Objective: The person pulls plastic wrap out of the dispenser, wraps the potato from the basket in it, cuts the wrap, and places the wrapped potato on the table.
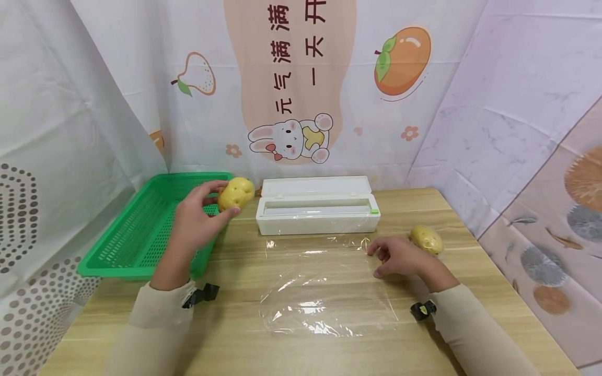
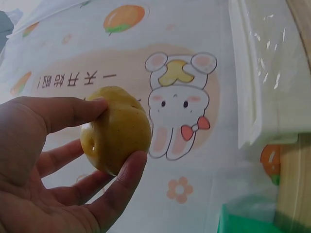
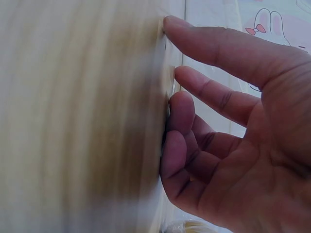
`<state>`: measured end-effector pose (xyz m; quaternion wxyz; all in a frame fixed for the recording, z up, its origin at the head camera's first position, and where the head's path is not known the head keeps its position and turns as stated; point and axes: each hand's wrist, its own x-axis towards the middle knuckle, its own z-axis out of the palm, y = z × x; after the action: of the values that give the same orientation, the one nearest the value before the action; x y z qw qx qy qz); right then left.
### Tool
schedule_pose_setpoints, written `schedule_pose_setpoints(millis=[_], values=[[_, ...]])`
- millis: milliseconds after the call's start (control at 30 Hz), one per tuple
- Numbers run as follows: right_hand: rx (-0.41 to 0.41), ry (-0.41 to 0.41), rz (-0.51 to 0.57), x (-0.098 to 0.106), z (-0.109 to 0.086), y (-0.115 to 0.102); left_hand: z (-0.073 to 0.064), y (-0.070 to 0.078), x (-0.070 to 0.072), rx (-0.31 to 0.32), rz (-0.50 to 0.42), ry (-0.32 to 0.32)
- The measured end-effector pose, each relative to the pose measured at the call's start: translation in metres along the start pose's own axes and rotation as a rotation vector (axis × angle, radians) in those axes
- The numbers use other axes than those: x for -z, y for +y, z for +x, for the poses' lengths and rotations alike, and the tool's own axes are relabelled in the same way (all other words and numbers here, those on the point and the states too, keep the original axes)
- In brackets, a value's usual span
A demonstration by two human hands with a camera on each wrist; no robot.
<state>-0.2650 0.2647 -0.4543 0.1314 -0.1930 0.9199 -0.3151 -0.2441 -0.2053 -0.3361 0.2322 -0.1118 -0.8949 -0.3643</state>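
**Wood-grain table (image 1: 230,339): yellow rounded potato (image 1: 236,194) held above**

White printed fabric curtain (image 1: 202,130) lines the far edge. Left hand (image 1: 197,216) grips the potato toward the far-left corner; right hand (image 1: 400,256), fingers loosely bent, is beside clear plastic film (image 1: 324,303).

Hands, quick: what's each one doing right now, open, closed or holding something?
Left hand: closed, holding a yellow potato.
Right hand: open, fingers loosely bent, near the clear film.
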Motion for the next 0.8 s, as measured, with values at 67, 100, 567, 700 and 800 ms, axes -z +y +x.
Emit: schedule_pose_setpoints(millis=[67, 100, 567, 700, 800], values=[[-0.002, 0.001, -0.003, -0.001, 0.000, 0.000, -0.006, 0.002, -0.006, -0.004, -0.005, -0.025], [-0.003, 0.002, -0.005, -0.001, 0.000, 0.000, -0.008, 0.003, -0.009, -0.006, -0.010, -0.039], [-0.012, -0.001, 0.004, 0.000, 0.000, 0.005, -0.021, 0.022, -0.039, 0.085, -0.226, -0.303], [0.013, -0.005, 0.017, 0.001, 0.002, 0.003, -0.028, 0.027, -0.050, 0.061, -0.252, -0.351], [0.022, -0.010, 0.021, 0.001, 0.002, 0.003, -0.033, 0.032, -0.059, 0.018, -0.290, -0.399]])
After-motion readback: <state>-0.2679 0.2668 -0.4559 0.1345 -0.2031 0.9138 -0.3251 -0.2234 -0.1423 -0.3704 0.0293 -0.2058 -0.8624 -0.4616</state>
